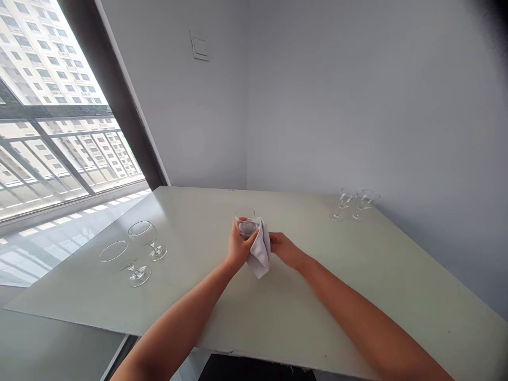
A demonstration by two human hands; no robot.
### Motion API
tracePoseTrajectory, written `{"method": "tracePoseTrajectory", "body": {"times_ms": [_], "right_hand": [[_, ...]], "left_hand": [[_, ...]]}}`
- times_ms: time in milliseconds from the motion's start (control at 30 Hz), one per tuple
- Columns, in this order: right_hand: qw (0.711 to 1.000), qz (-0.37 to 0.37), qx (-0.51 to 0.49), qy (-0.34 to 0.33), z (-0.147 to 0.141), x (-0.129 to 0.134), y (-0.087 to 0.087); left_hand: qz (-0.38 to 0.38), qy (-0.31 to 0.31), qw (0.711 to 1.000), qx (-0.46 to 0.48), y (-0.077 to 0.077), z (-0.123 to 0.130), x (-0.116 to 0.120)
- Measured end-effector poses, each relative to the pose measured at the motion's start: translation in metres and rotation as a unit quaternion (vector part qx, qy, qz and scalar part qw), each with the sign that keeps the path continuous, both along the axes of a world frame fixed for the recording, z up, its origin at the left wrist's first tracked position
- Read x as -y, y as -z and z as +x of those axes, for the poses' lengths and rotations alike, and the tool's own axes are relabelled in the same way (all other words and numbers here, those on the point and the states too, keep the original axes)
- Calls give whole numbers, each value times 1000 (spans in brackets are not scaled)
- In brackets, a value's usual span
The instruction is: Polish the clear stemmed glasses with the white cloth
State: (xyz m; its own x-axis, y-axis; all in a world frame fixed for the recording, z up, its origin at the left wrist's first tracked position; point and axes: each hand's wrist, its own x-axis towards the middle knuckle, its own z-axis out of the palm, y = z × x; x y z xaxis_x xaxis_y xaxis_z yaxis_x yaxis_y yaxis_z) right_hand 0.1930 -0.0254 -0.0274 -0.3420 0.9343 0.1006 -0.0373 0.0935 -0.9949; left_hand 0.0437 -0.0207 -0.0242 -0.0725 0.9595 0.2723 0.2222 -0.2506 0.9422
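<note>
Above the middle of the table, my left hand (239,245) is wrapped round the bowl of a clear wine glass (245,214), its rim facing up. A pale grey cloth (261,251) drapes over the near right side of the glass and hangs down. My right hand (282,247) is closed at the cloth's right side, its fingertips partly behind the fabric. The lower part of the glass is hidden by the cloth and my left hand.
Two clear stemmed glasses (138,275) stand on the left of the pale table (317,317). Two more glasses (345,200) are at the back right, near the wall. A window (59,132) is at the left, a wall switch (200,47) above.
</note>
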Motion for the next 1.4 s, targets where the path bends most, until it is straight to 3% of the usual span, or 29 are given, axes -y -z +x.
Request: {"method": "tracePoseTrajectory", "body": {"times_ms": [100, 267, 433, 600, 767, 900, 1033, 1100, 1200, 1300, 1400], "right_hand": [[990, -85, -112, 2, 11, -6, -10], [981, -142, -133, -18, 8, -7, -2], [961, -207, -171, 70, 5, -17, 10], [936, -221, -179, 209, 18, -28, 23], [917, -220, -205, 263, 13, -22, 25], [931, -184, -203, 243, 11, -22, 15], [933, -124, -201, 271, 16, -21, 1], [940, -51, -160, 297, 16, -16, -5], [942, 116, 9, 314, 8, -3, -12], [942, 184, 154, 233, -4, 10, -14], [964, 144, 186, 128, -11, 17, -18]], "left_hand": [[-3, -3, 997, -71, -1, 0, 1], [-17, 27, 993, -118, 5, 2, 2], [-21, 33, 999, -38, 6, -5, -10], [-17, -59, 998, 3, -1, -24, -24], [-68, 14, 997, -30, 5, -26, -27], [-61, 19, 987, -145, 14, -19, -25], [-26, -3, 973, -230, 15, -19, -24], [-1, -19, 963, -268, 15, -20, -24], [61, -39, 941, -332, 16, -20, -24], [121, -45, 914, -384, 17, -20, -23], [160, -44, 890, -425, 16, -21, -22]]}}
